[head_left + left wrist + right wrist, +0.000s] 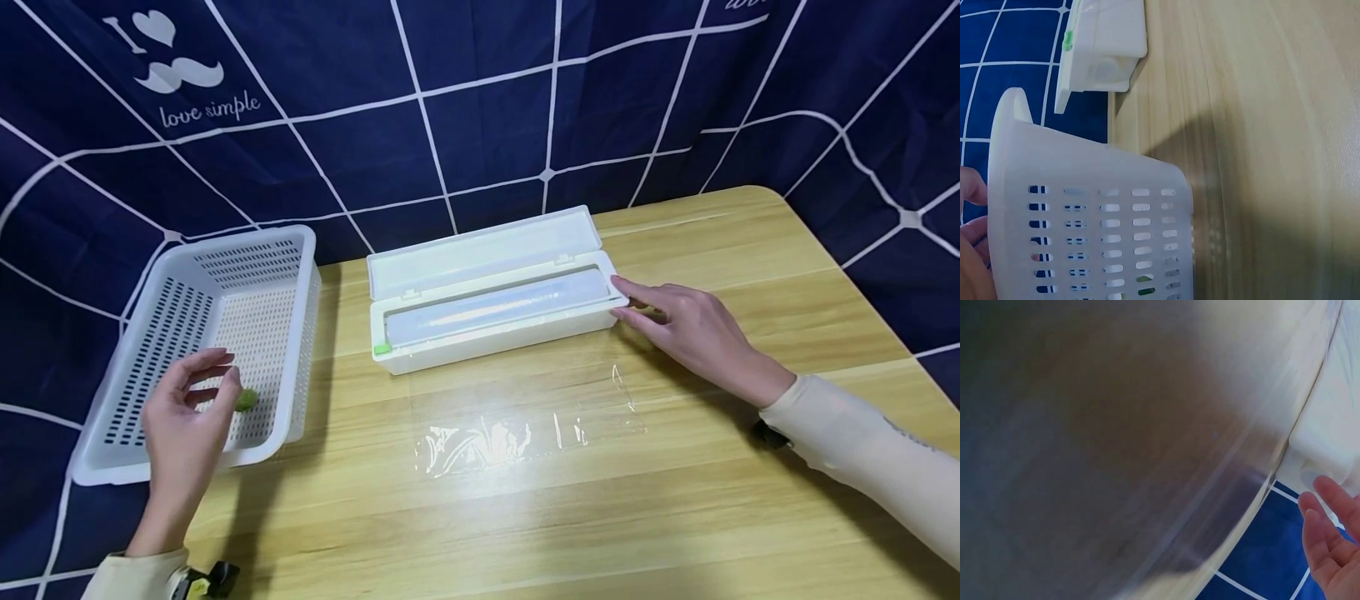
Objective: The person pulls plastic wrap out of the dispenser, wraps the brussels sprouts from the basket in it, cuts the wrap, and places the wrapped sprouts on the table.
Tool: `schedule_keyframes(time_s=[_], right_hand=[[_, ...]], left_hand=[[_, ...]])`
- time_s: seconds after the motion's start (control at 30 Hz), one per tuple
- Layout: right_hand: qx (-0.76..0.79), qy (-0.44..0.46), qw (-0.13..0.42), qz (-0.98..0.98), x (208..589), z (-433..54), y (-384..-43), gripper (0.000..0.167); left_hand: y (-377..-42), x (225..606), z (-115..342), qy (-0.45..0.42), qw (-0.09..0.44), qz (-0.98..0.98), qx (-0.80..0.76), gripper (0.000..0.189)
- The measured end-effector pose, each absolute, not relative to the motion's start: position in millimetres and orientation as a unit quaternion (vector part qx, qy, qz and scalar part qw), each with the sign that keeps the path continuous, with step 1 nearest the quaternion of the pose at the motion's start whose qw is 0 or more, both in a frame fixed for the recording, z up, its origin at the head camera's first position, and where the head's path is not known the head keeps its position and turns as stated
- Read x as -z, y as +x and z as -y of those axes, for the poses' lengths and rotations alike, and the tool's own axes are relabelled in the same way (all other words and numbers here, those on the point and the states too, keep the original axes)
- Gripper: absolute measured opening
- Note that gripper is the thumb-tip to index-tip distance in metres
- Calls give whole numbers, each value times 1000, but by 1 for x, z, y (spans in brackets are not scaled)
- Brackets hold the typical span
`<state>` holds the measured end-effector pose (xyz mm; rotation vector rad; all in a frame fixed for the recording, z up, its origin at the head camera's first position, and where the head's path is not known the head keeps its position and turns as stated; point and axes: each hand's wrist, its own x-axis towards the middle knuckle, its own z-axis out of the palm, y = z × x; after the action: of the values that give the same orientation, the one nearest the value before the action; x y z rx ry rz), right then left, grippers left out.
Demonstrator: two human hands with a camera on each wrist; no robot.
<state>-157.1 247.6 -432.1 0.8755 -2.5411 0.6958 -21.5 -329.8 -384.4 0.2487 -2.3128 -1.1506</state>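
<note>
My left hand (187, 417) is over the white slotted basket (302, 333), fingers loosely bent with a gap between thumb and fingertips. Just beyond the thumb, a small bumpy green piece (246, 400) lies in the basket, partly hidden by the hand. My right hand (693, 329) holds the right end of a white cling film box (495, 335), one fingertip at its top corner and another lower on its front. The lid (487, 250) is tipped back, showing the film roll (498, 307). A clear sheet of film (495, 442) trails from the box's front onto the table.
Beneath everything is a wood-grain table (600, 517). A dark blue cloth (487, 133) with white lines hangs behind and at the sides. A green slider (382, 348) sits at the box's left front corner. The basket stands at the table's left edge.
</note>
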Motion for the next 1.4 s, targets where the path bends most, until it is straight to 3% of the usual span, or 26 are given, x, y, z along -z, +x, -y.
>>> schedule_keyframes(time_s=[0.17, 0.83, 1.23, 1.4], right_hand=[[-243, 305, 177, 904, 432, -247, -157, 59], [-242, 303, 172, 906, 435, -248, -156, 58], [-245, 306, 174, 903, 434, -247, -158, 57], [-245, 301, 170, 906, 433, -247, -157, 57]], left_hand=[[-24, 385, 337, 103, 237, 867, 425, 28], [-36, 389, 376, 108, 10, 936, 335, 44], [-44, 386, 392, 125, -133, 939, 292, 72], [-45, 385, 393, 114, -153, 948, 255, 75]])
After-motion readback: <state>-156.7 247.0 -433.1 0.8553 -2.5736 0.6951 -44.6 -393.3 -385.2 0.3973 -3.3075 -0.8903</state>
